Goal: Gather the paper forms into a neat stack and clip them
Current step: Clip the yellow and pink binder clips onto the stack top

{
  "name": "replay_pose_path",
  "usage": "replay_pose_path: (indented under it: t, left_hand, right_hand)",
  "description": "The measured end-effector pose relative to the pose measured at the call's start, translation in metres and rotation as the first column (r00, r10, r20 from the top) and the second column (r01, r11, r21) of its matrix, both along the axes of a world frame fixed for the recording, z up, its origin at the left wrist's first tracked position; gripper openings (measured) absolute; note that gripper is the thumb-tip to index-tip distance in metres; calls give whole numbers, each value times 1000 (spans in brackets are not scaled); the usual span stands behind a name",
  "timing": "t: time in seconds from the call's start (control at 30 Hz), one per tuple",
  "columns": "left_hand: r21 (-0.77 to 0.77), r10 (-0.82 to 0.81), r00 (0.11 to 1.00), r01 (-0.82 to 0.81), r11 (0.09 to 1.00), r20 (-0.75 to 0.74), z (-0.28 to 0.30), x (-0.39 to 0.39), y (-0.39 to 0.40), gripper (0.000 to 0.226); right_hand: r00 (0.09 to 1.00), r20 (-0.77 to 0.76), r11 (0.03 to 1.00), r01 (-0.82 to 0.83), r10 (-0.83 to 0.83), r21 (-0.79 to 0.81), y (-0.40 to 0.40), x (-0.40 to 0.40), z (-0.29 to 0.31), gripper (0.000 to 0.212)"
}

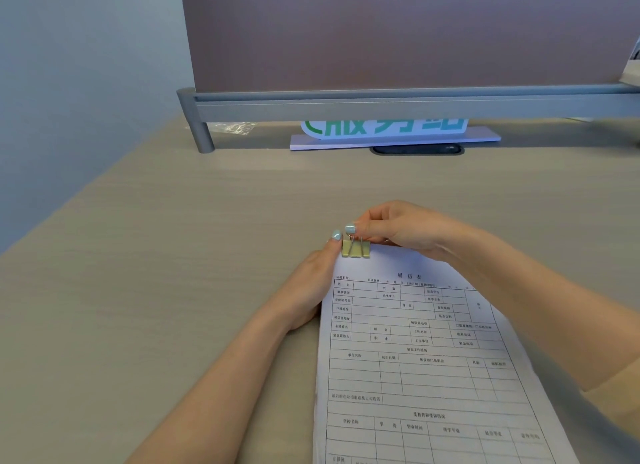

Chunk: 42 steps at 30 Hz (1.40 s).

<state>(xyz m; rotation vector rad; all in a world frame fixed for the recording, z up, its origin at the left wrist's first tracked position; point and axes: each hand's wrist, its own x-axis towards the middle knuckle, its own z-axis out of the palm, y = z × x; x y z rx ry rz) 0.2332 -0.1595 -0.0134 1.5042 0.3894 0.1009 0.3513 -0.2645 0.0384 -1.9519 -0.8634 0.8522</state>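
A person sits at a light wood desk (145,256). A stack of paper forms (415,359) lies flat on the desk, right in front of the person. The top page has a printed table with many small boxes. The pages sit mostly one on top of the other, and a few page edges peek out along the left side.

A gold binder clip (355,248) sits on the far edge of the stack, near its left corner. Its body is touching the paper, and its thin wire handles stick up from it.

The right hand (401,228) is curled over the far edge of the stack. Its thumb and first finger are pinched close together on the wire handles of the clip.

The left hand (313,283) rests along the left side of the stack. Its fingers are tucked under the paper there, so how far they are spread cannot be told. One fingertip points up just beside the clip.

Farther back, a brown divider panel (398,34) stands on a grey rail. A white sign with green letters (384,129) stands under the rail. There are no boxes or trays on the desk.
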Motion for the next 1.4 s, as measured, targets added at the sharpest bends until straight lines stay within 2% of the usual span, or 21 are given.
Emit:
replay_pose_path:
  t: [0.17, 0.23, 0.33, 0.43, 0.57, 0.67, 0.73, 0.8, 0.9, 1.0, 1.17, 1.27, 1.4]
  left_hand:
    - [32, -8, 1000, 8, 999, 3, 0, -1, 0, 50]
    - [39, -16, 1000, 15, 999, 14, 0, -1, 0, 50]
    - [87, -5, 999, 2, 996, 34, -1, 0, 0, 50]
    - [158, 43, 998, -50, 986, 52, -3, 0, -1, 49]
    - [259, 90, 992, -109, 960, 84, -5, 0, -2, 51]
    - [305, 124, 986, -153, 940, 113, -5, 0, -4, 56]
    - [277, 137, 985, -162, 947, 108, -5, 0, -4, 62]
    - [302, 153, 983, -175, 937, 97, -4, -1, -5, 66]
    - [391, 153, 980, -191, 900, 126, -3, 0, -9, 67]
    - [453, 149, 972, -219, 864, 184, -2, -1, -9, 62]
    - [509, 153, 963, -248, 824, 222, -1, -2, -1, 63]
    - [580, 186, 971, -237, 779, 148, 4, -1, 8, 60]
    - [651, 300, 952, -265, 711, 60, 2, -2, 27, 47]
  right_hand:
    - [1000, -13, 999, -16, 16, -29, -2, 0, 0, 23]
    - [998, -7, 996, 68, -68, 48, 0, -1, -2, 25]
    - [986, 83, 973, 129, -147, 194, 1, -3, -2, 13]
    - [987, 147, 990, 44, -64, 135, -2, -7, 3, 16]
    - [964, 267, 996, -19, -6, 90, -6, -9, 5, 36]
    - [933, 349, 997, -71, 82, -44, -9, -19, 4, 49]
    - [868, 473, 984, -83, 149, -159, -10, -28, 3, 43]
    - [832, 534, 982, -62, 149, -178, -10, -32, 2, 35]
    - [861, 483, 979, -71, 157, -192, -13, -32, 6, 27]
    - [866, 471, 978, -91, 170, -186, -12, -32, 6, 29]
    - [897, 421, 989, -93, 132, -113, -5, -31, -2, 27]
    - [917, 399, 1000, -17, 8, 19, -4, -19, -6, 24]
    - [795, 557, 968, 236, -240, 81, -17, 26, -14, 17]
